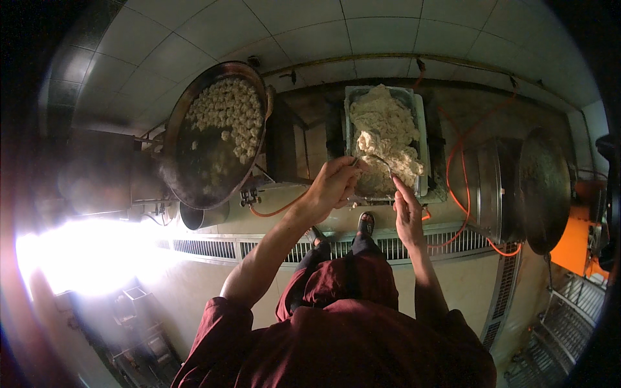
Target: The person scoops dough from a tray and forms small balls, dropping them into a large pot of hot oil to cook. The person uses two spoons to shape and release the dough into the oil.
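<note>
A deep metal tray (pixel 350 107) ahead of me is heaped with a pale, lumpy, batter-like mix (pixel 385 123). Over its near half, my right hand (pixel 407 216) grips a thin, curved metal utensil (pixel 383 159), which looks like a spoon. Its tip points toward my left hand. My left hand (pixel 333 185) is closed at the tray's near left edge, fingertips pinched beside the mix. A small glint of metal shows at those fingertips, but what they hold is not clear. To the left, a big round pan (pixel 173 139) holds dark liquid with many pale round lumps (pixel 226 107) floating mostly at its far side.
An orange hose (pixel 464 174) runs along the right of the tray. Further right stands a large dark round pan (pixel 544 191) on its side. A gas valve (pixel 248 196) sits below the left pan, near a metal pot (pixel 204 215). A floor drain grate (pixel 207 248) crosses by my feet.
</note>
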Tool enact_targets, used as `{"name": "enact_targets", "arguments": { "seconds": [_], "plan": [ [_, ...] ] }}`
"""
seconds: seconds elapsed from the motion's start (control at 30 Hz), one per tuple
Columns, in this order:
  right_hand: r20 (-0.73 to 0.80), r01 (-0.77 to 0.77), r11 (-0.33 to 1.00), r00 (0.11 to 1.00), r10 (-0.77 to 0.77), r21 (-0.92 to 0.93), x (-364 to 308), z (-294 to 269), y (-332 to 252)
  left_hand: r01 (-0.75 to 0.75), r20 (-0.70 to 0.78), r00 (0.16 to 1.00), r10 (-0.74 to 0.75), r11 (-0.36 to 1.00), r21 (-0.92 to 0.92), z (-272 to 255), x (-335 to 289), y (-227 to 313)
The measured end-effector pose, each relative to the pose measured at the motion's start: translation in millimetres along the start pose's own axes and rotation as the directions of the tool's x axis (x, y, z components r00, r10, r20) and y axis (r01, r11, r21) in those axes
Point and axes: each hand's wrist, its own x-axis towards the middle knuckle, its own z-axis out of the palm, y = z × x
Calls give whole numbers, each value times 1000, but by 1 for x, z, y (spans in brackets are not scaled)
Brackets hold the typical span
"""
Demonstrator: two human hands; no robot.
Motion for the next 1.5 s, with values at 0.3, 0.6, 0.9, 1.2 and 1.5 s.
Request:
{"name": "enact_targets", "arguments": {
  "seconds": [0.3, 0.6, 0.9, 1.2, 1.5],
  "plan": [
    [-5, 67, 986, 998, -68, -155, -1, -6, 3, 38, 58, 998, -32, 994, -105, -2, -2, 2],
    [-50, 103, 811, 986, -160, -576, 5, 5, 69, 6, 10, 1000, -5, 999, -53, -8, -5, 4],
    [-57, 301, 889, 939, -340, -344, 17, 30, -36, -68, -50, 997, 67, 997, -22, -33, -44, 2],
    [114, 475, 798, 876, -468, -371, 10, 110, -77, -52, -48, 998, 36, 920, -388, -110, -97, 2],
    [253, 577, 721, 817, -518, -384, 19, 222, -128, -193, -124, 980, 153, 872, -451, -234, -174, -16]
  ]
}}
